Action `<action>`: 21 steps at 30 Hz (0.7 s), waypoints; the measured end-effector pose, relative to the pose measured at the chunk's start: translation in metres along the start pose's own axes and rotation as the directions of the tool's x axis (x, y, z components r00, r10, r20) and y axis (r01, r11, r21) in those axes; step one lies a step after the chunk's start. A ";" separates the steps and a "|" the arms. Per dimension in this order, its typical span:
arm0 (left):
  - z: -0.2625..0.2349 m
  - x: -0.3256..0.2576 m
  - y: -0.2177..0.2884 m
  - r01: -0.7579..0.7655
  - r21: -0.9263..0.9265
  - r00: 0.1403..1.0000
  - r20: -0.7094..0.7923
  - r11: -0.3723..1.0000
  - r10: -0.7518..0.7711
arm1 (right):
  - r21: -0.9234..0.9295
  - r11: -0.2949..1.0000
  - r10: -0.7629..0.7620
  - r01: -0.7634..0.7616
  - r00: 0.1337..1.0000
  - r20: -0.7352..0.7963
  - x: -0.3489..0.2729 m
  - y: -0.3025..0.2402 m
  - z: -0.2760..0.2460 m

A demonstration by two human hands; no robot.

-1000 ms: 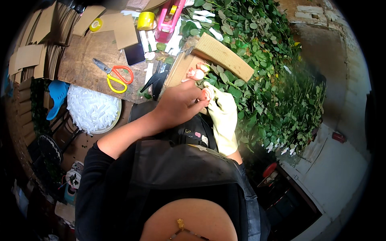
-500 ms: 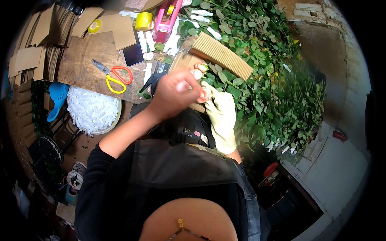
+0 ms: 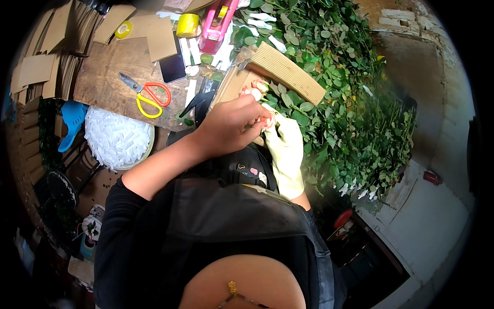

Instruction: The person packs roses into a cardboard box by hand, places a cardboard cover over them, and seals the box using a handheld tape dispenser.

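Pale pink rose bloom (image 3: pixel 253 90): small, soft-petalled, partly hidden; sits just above centre of the frame, tucked inside the cardboard wrap, with fingertips touching it.

Brown corrugated cardboard wrap (image 3: pixel 286 71): ribbed sheet folded into an open sleeve, tilted, its long upper flap running from upper centre down toward the right; its lower flap lies to the left of the bloom. It rests on a heap of green leafy stems, at upper centre of the frame, enclosing the bloom on two sides.
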State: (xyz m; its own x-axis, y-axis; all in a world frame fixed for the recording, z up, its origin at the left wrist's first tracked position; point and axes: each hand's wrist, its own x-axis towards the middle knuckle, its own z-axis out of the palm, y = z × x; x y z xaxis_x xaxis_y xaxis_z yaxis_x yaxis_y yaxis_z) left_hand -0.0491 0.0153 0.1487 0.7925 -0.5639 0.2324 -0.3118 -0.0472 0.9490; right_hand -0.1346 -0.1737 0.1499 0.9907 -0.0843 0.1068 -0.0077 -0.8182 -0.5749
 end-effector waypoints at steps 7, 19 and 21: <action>-0.004 0.001 -0.007 -0.046 0.089 0.999 0.027 0.995 0.044 | 0.027 0.998 0.048 -0.049 0.999 0.003 -0.001 -0.003 0.000; 0.003 -0.004 -0.002 0.075 -0.161 0.995 0.072 0.984 -0.064 | 0.094 0.993 0.067 -0.070 0.997 0.034 -0.003 0.002 0.002; 0.005 -0.007 0.001 0.136 -0.245 0.990 0.056 0.960 -0.125 | 0.106 0.990 0.090 -0.098 0.993 0.079 -0.005 0.004 0.000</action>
State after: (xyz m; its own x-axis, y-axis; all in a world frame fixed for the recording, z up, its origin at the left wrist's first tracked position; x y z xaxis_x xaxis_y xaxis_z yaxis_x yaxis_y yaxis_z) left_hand -0.0574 0.0146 0.1469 0.7946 -0.5990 0.0991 -0.0635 0.0803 0.9947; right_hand -0.1400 -0.1768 0.1473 0.9936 -0.1123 -0.0092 -0.0900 -0.7414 -0.6650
